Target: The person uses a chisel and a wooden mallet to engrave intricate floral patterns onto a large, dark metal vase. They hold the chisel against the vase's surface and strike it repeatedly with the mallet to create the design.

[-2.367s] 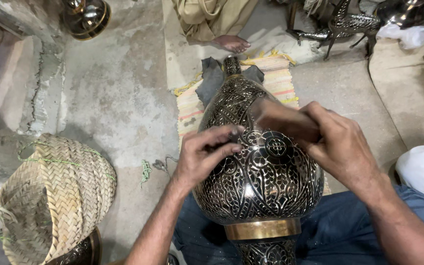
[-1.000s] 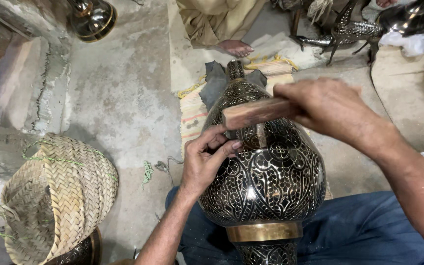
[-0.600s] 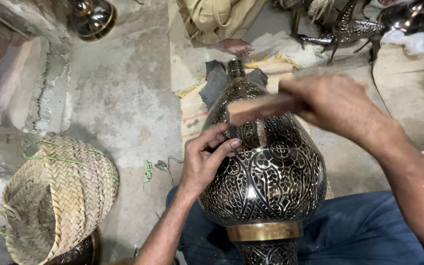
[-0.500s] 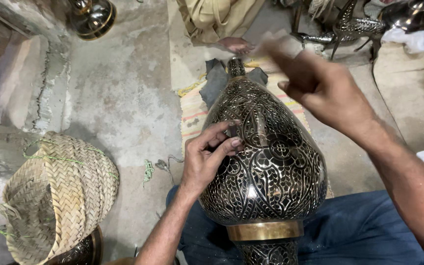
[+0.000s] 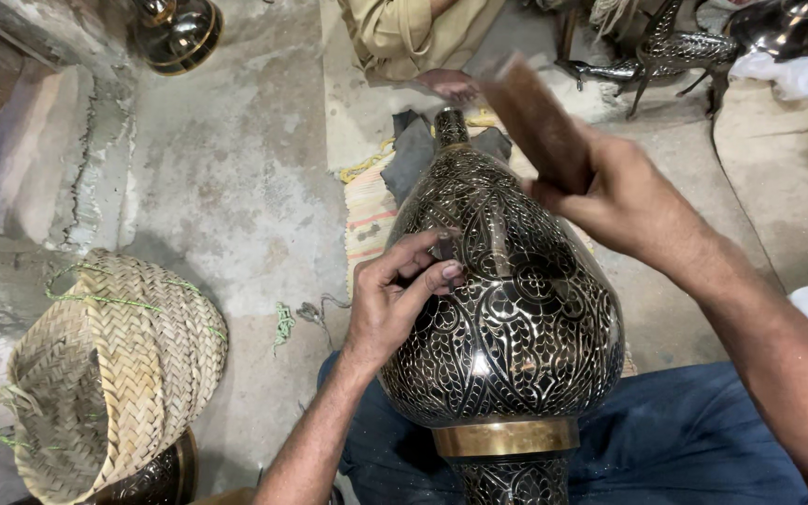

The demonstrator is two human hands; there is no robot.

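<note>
A large black metal vase (image 5: pixel 516 327) with fine silver engraving and a brass band lies across my lap, its neck pointing away. My left hand (image 5: pixel 399 299) rests on its left flank with the fingers pinched on a small tool, mostly hidden, whose tip touches the surface. My right hand (image 5: pixel 624 192) is raised above the vase's upper right side and grips a wooden block (image 5: pixel 535 117), which is blurred and tilted up and away from the vase.
A woven straw basket (image 5: pixel 114 365) lies at the lower left on the concrete floor. A striped mat (image 5: pixel 367 215) and dark cloth sit under the vase's neck. Another person's foot (image 5: pixel 446 84) is beyond it. Metal animal figures (image 5: pixel 656 56) and a round brass-rimmed vessel (image 5: pixel 175 33) stand farther off.
My right hand has swung the wooden block up and away from the vase, from lying flat just above my left hand's tool. My left hand has stayed in place.
</note>
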